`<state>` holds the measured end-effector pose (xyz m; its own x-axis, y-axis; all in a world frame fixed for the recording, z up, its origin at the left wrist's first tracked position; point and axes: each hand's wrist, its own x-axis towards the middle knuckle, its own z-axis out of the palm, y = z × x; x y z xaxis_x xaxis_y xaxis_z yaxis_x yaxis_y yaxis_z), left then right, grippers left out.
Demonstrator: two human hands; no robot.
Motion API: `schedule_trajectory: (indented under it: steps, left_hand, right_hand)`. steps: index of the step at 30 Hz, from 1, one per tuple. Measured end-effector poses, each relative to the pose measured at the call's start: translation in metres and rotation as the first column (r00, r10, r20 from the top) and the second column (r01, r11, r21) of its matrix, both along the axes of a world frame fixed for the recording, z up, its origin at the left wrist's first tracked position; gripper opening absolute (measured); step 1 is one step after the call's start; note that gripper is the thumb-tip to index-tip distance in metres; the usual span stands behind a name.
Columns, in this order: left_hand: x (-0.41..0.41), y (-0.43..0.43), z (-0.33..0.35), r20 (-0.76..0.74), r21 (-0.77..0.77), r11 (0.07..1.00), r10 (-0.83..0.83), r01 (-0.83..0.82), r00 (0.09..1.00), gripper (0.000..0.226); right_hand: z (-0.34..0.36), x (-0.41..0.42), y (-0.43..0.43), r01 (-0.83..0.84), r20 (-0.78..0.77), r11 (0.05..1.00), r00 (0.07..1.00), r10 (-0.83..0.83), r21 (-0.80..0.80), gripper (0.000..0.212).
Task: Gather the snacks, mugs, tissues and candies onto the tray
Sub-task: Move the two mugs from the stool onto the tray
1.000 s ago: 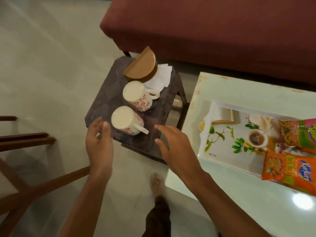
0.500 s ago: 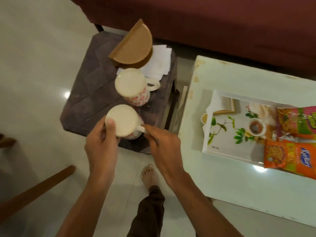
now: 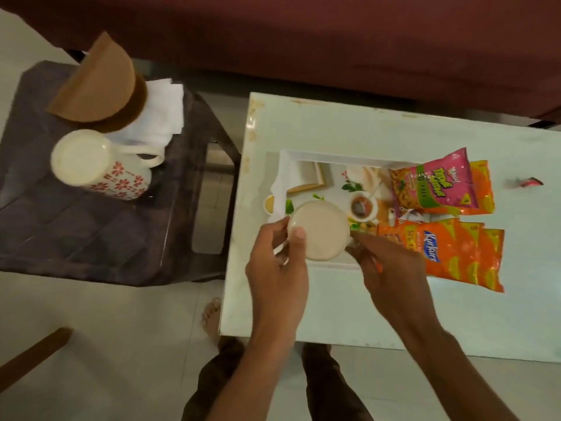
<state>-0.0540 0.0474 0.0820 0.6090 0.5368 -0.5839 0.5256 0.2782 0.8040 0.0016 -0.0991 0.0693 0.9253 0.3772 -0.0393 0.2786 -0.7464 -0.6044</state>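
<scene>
A white mug (image 3: 318, 230) is held over the left end of the printed white tray (image 3: 306, 158). My left hand (image 3: 277, 264) grips its left side and my right hand (image 3: 387, 264) holds its handle side; the handle is hidden. On the tray's right end lie a pink snack packet (image 3: 431, 183) and orange snack packets (image 3: 455, 253). A second white mug with red flowers (image 3: 100, 165) stands on the dark stool (image 3: 76, 232), beside white tissues (image 3: 161, 117) under a brown wooden holder (image 3: 97, 86). A small red candy (image 3: 531, 182) lies on the white table (image 3: 394, 314) at the right.
A maroon sofa (image 3: 303, 41) runs along the far side of the stool and table. My feet and dark trousers (image 3: 212, 384) are below the table's near edge. A wooden chair part (image 3: 30, 350) shows at the lower left.
Both hands took hold of the nearer mug on the stool, lifted it and carried it right, over the tray. The view swung right with them.
</scene>
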Motion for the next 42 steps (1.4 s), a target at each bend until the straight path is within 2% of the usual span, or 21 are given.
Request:
schedule_trajectory:
  steps: [2, 3, 5, 8, 11, 16, 22, 31, 34, 39, 42]
  left_hand:
    - [0.024, -0.022, -0.007, -0.001, -0.089, 0.996, -0.021, 0.021, 1.0, 0.013]
    - [0.035, -0.029, -0.011, 0.001, -0.137, 0.99, -0.019, 0.019, 1.0, 0.017]
    - [0.056, -0.044, -0.019, 0.017, -0.207, 0.978, -0.006, 0.009, 1.0, 0.035]
    - [0.08, -0.062, -0.032, 0.045, -0.236, 0.972, -0.009, 0.02, 0.999, 0.057]
    - [0.101, -0.072, -0.045, 0.002, -0.21, 0.978, 0.0, 0.0, 1.0, 0.052]
    - [0.119, -0.082, -0.064, -0.052, -0.05, 0.999, 0.004, -0.006, 0.999, 0.039]
    - [0.123, -0.094, -0.076, -0.041, -0.117, 0.993, 0.029, -0.034, 0.999, 0.039]
    - [0.127, -0.095, -0.092, -0.059, -0.13, 0.991, 0.005, -0.012, 0.998, 0.042]
    - [0.127, -0.09, -0.097, -0.052, -0.107, 0.993, -0.058, 0.052, 0.997, 0.044]
    - [0.116, -0.071, -0.088, -0.052, -0.078, 0.96, -0.274, 0.27, 0.96, 0.049]
    - [0.086, -0.033, -0.066, -0.047, -0.043, 0.952, -0.305, 0.303, 0.951, 0.04]
  right_hand:
    - [-0.004, 0.032, -0.023, -0.022, 0.034, 1.0, 0.999, 0.022, -0.011, 0.017]
    - [-0.007, 0.049, -0.031, -0.03, 0.047, 0.999, 0.998, 0.031, -0.02, 0.019]
    - [-0.014, 0.08, -0.045, -0.057, 0.026, 0.997, 0.998, 0.059, -0.049, 0.027]
    - [-0.025, 0.119, -0.053, -0.133, -0.029, 0.989, 0.991, 0.131, -0.072, 0.026]
    - [-0.037, 0.151, -0.056, -0.22, -0.037, 0.967, 0.976, 0.217, -0.131, 0.026]
    - [-0.056, 0.18, -0.054, -0.294, -0.118, 0.927, 0.955, 0.273, -0.233, 0.032]
    - [-0.068, 0.194, -0.053, -0.344, -0.157, 0.87, 0.939, 0.307, -0.352, 0.024]
    - [-0.081, 0.2, -0.059, -0.381, -0.177, 0.839, 0.924, 0.339, -0.388, 0.022]
    - [-0.084, 0.199, -0.059, -0.374, -0.198, 0.842, 0.926, 0.32, -0.388, 0.024]
    - [-0.075, 0.202, -0.057, -0.353, -0.25, 0.83, 0.931, 0.267, -0.431, 0.033]
    - [-0.047, 0.197, -0.058, -0.145, -0.136, 0.936, 0.985, 0.106, -0.321, 0.032]
